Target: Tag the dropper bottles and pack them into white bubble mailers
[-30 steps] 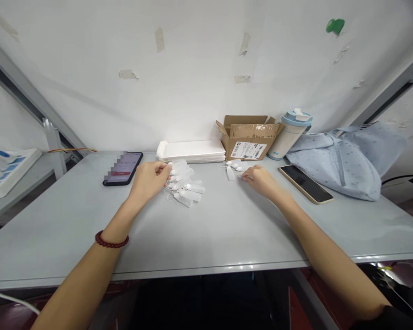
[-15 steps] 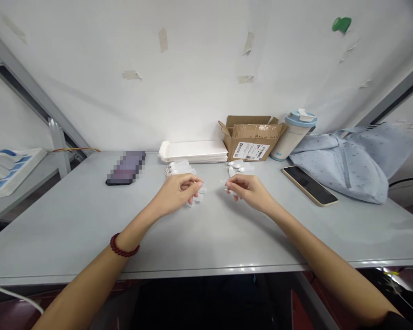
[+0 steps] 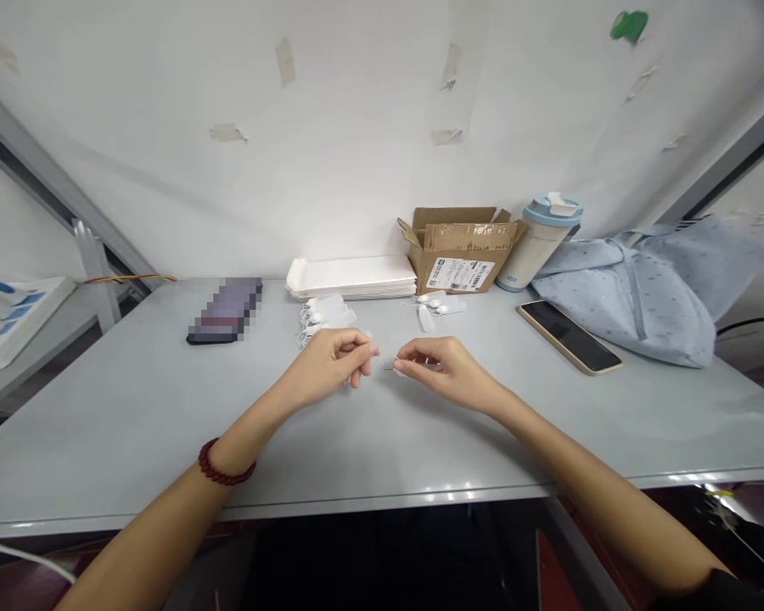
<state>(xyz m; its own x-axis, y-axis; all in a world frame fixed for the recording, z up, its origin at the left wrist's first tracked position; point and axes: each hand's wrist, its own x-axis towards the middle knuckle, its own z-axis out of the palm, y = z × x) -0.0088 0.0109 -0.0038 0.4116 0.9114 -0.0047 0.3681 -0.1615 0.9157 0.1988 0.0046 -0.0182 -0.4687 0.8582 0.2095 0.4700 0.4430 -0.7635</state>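
Note:
My left hand (image 3: pixel 331 365) and my right hand (image 3: pixel 442 369) meet over the middle of the grey table (image 3: pixel 133 424), fingertips a few centimetres apart. Both are pinched closed. Between them is a small white tag (image 3: pixel 385 363), held by the right fingertips; the left fingers close on its other end or its string, too small to make out. A pile of small white tags (image 3: pixel 322 316) with strings lies just behind my left hand. A few more tags (image 3: pixel 434 307) lie behind my right hand.
A stack of white paper bags (image 3: pixel 350 276) and an open cardboard box (image 3: pixel 458 250) stand at the back by the wall. A lidded cup (image 3: pixel 538 242), a light blue cloth bag (image 3: pixel 643 288) and a phone (image 3: pixel 570 337) are at the right. A dark phone (image 3: pixel 226 310) lies at the left.
Both hands left the tag piles and came together toward me at the table's middle, the right one bringing a small white tag. The left hand no longer rests on its pile.

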